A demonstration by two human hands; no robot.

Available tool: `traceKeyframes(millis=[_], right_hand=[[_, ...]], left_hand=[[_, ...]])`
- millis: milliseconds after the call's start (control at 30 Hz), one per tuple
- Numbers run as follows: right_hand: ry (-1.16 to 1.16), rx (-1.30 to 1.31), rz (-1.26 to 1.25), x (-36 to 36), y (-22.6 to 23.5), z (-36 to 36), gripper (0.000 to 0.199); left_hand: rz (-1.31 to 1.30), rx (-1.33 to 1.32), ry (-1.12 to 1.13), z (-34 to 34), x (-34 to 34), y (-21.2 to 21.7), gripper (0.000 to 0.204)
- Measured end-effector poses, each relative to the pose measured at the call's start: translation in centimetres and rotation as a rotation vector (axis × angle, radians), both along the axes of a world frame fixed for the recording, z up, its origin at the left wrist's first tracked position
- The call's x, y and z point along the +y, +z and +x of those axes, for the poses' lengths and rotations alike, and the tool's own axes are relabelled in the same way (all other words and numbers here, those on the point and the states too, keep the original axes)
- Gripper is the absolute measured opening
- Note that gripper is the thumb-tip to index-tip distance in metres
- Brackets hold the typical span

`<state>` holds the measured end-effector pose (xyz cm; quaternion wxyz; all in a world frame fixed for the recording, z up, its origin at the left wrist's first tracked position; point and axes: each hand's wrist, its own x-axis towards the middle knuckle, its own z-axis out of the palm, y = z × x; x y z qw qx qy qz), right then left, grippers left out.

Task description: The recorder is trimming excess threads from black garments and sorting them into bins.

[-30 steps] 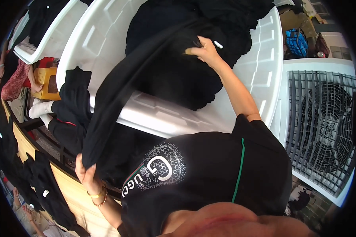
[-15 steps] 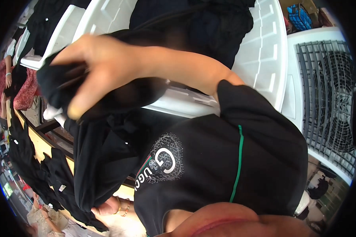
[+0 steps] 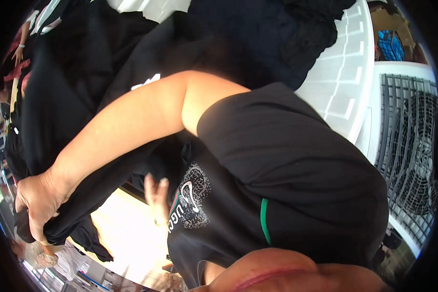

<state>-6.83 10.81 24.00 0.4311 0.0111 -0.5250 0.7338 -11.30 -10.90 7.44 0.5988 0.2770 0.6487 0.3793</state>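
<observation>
My right hand point(image 3: 41, 202) reaches across to the far left and is closed around a bunched edge of a black garment point(image 3: 58, 107). The cloth spreads in a large dark sheet above my right forearm and hangs below it too. Part of a white print or label point(image 3: 147, 82) shows just above the forearm. My left hand point(image 3: 156, 197), slightly blurred, is close to my chest beside the hanging cloth. Its visible fingers are stretched and apart, and I see nothing held in them. The pale table top point(image 3: 121, 224) lies below both hands.
At the upper right, a white plastic tub point(image 3: 343, 73) holds a heap of dark clothes point(image 3: 277, 39). Beyond it stand a fan with a grey grille point(image 3: 408, 141) and a blue basket point(image 3: 391, 46). Other people's arms point(image 3: 19, 51) show at the left rim, and another person point(image 3: 48, 260) at lower left.
My right hand has swung down and left, pulling the black garment out over the table. My left hand has left the lower cloth and moved up toward my chest.
</observation>
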Motion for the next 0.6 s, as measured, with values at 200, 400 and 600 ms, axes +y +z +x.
traceKeyframes(millis=[200, 400, 600], right_hand=[[-0.009, 0.024, 0.038, -2.0, -2.2, -8.4, 0.037], [-0.287, -0.082, -0.117, 1.2, -11.0, -13.6, 0.038], [-0.199, -0.681, -0.090, 3.2, -21.8, -10.9, 0.041]], left_hand=[[0.041, -0.042, -0.544, 0.8, 1.2, -1.4, 0.049], [0.054, -0.032, -0.493, 0.2, 1.4, -0.4, 0.049], [0.259, 0.143, -0.472, 0.2, 2.6, 4.3, 0.042]])
